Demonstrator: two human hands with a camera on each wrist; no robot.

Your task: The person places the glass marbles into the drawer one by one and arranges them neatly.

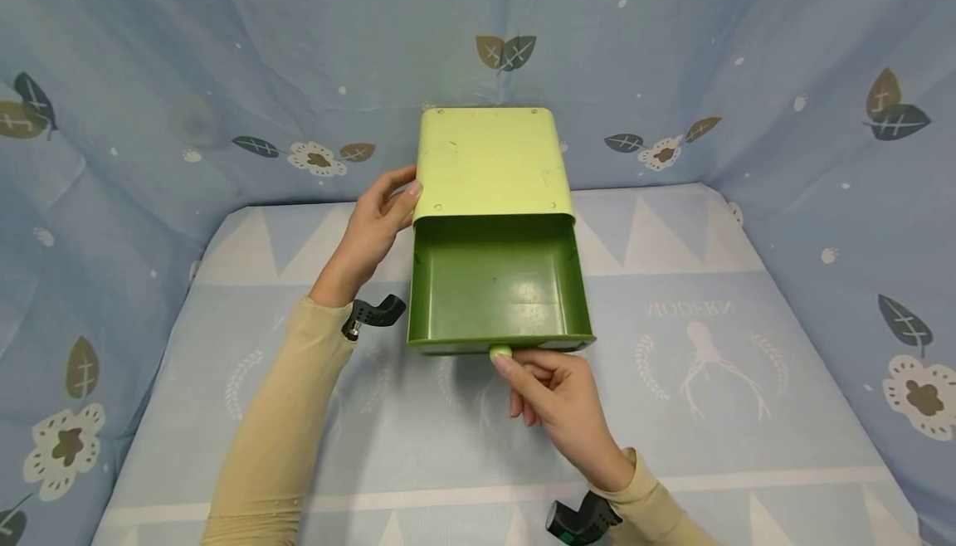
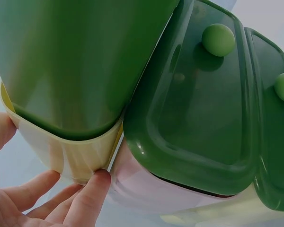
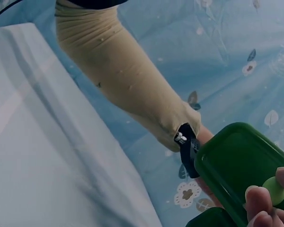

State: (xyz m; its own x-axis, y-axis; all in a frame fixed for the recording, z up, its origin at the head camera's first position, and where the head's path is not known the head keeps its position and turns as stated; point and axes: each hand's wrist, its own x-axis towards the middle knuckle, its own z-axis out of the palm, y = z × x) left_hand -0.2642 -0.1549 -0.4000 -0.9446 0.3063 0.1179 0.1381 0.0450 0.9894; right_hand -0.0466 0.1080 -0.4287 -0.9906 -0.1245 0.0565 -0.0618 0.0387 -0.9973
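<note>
A small drawer cabinet [image 1: 489, 164] with a light yellow-green top stands at the back middle of the table. Its dark green top drawer [image 1: 493, 280] is pulled well out, and nothing lies inside. My left hand [image 1: 373, 226] grips the left side of the cabinet, fingertips and thumb against the pale case in the left wrist view. At the drawer's front, my right hand [image 1: 563, 401] pinches the round light green knob [image 1: 501, 351] between thumb and fingers. The left wrist view shows two closed lower drawers, a middle drawer [image 2: 199, 104] and another drawer [image 2: 277, 156], each with a round knob.
A pale blue patterned cloth [image 1: 672, 413] covers the table. Blue curtains [image 1: 314, 56] printed with leaves and flowers hang behind it and at both sides. Each wrist wears a black camera mount [image 1: 377, 312].
</note>
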